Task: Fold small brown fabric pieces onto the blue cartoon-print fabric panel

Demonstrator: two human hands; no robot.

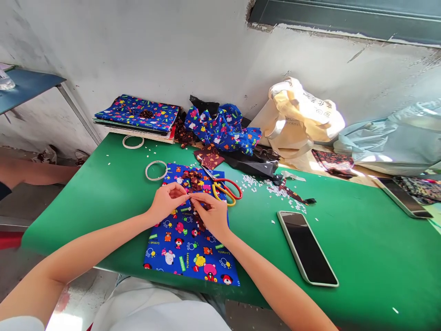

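Observation:
My left hand [169, 203] and my right hand [212, 215] meet fingertip to fingertip over a blue cartoon-print cloth [186, 257]. Both are closed in a pinch, and whatever lies between the fingertips is too small to make out. Dark brown patterned fabric pieces [193, 180] lie on the cloth just beyond my fingers, with more partly hidden under my right hand. Scissors [228, 191] with red and yellow handles rest across the cloth's right edge. To the left is a narrow white tape roll [146, 172].
The green tabletop [86, 207] carries a phone [308, 248] at right and scattered white paper bits [275, 189]. Along the wall are folded blue cloth [138, 110], crumpled blue cloth [220, 126], a cream tote bag [299, 115] and another phone [403, 197]. A person's leg [37, 172] shows at left.

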